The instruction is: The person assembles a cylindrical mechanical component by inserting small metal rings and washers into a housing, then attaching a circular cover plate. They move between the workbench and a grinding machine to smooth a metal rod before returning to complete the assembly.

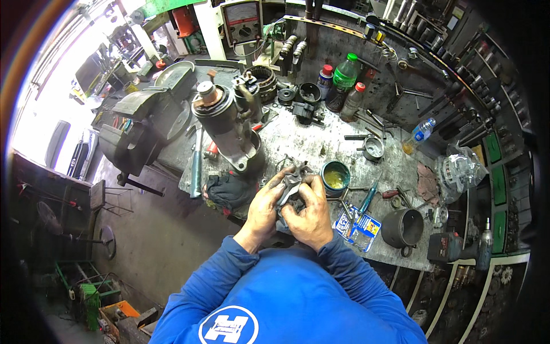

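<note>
Both my hands meet over the front of the workbench. Between them is a crumpled dark grey rag [291, 186], with the fingers and thumbs of my left hand [260, 212] and my right hand [312, 215] closed on it. Whether a part sits inside the cloth is hidden. Just right of the rag stands a round container [336, 175] of yellowish liquid. To the left, a starter motor [222, 126] stands upright on the bench. A black bundled cloth [229, 189] lies near my left hand, beside a hammer [196, 166] with a blue-green handle.
A blue card package [360, 230], a teal-handled screwdriver [369, 198] and a dark metal cylinder [402, 227] lie to the right. Several bottles, one green-capped [345, 74], stand at the back. A bench vise [134, 129] is at the left, a plastic-wrapped part [458, 172] far right.
</note>
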`<state>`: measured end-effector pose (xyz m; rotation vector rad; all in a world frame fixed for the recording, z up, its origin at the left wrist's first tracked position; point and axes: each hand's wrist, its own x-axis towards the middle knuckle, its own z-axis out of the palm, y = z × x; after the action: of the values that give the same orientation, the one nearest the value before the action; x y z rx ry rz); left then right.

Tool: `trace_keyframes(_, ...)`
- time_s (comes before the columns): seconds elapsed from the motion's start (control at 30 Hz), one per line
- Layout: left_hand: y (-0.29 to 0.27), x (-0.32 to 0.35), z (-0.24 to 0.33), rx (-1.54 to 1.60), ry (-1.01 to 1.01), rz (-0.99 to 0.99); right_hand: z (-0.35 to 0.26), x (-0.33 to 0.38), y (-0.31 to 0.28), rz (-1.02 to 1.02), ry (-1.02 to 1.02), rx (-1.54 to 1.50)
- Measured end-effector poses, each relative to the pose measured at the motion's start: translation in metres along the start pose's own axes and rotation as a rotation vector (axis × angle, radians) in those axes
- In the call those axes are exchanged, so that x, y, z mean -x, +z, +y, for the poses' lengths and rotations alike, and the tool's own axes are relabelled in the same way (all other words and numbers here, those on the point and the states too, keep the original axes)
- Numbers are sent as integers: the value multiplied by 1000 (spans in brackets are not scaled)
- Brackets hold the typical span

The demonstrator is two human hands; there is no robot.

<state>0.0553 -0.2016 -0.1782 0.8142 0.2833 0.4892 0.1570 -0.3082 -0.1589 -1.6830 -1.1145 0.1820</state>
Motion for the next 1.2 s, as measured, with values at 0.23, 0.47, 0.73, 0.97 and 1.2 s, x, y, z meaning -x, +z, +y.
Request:
trace_keyframes(0.23,-72,18,45,361,-315,43,-35,-27,31,84,95,-204)
trace_keyframes(0.47,-102,24,56,52,-214,216,-24,-24,112,-139,217,159)
trace_keyframes(0.73,-112,11,78,368,-377,122,-23,-32,69,35,671,-282)
trace_keyframes(0.97,-112,5,68,322,-236,311,-5,-40,97,-196,452,-254)
trace_keyframes(1.2,-97,14,116,428,-424,151,-43,-63,23,-141,203,-186)
